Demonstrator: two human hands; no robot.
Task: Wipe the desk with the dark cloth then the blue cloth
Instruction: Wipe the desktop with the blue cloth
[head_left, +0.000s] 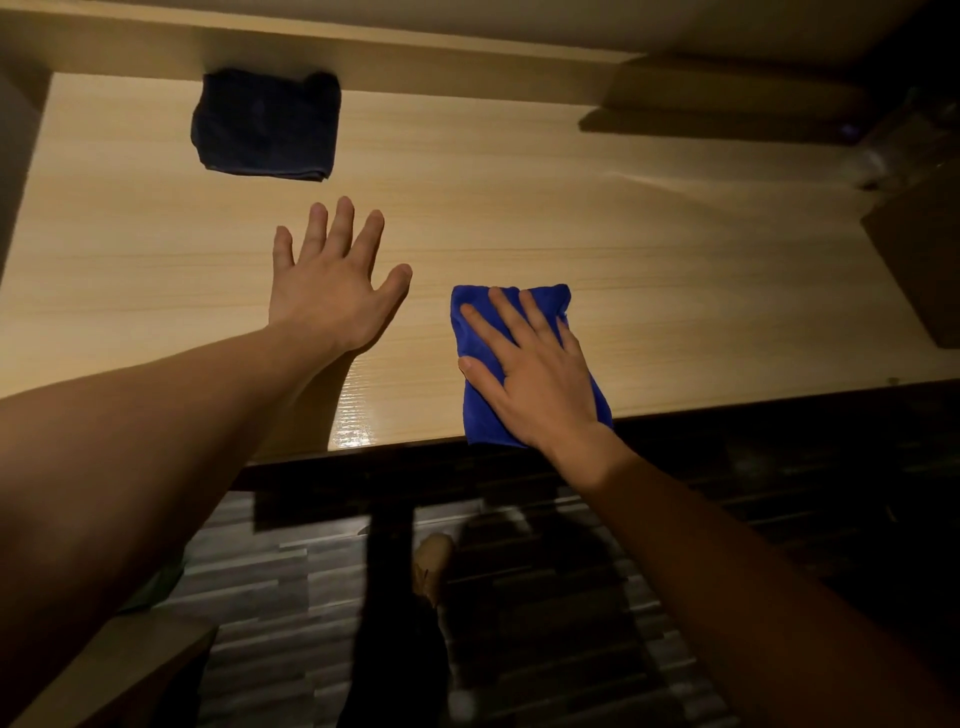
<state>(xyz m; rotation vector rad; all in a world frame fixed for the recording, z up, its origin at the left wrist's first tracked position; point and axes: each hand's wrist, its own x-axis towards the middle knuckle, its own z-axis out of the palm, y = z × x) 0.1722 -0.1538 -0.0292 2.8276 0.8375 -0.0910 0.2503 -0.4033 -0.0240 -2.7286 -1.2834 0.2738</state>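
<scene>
1. The counter (597, 223) is pale wood grain, and its near edge runs across in front of the person, with dark plank floor (291, 597) below it.
2. Most of the top is bare: a wide stretch lies open to the right of the blue cloth, and another along the left side below the dark cloth.
3. The dark cloth (265, 124) lies folded at the far left, close against the back wall, well apart from both hands.
4. The blue cloth (483, 405) lies folded at the near edge, its lower end right at the lip (perhaps just over it; hard to tell).
5. The right hand (535, 374) lies flat on top of the blue cloth, fingers (485, 327) spread and pressing down rather than curled around it.
6. The left hand (332, 280) is wide open, palm down, fingers splayed over bare wood between the two cloths, gripping nothing (whether it touches the top, I cannot tell).
</scene>
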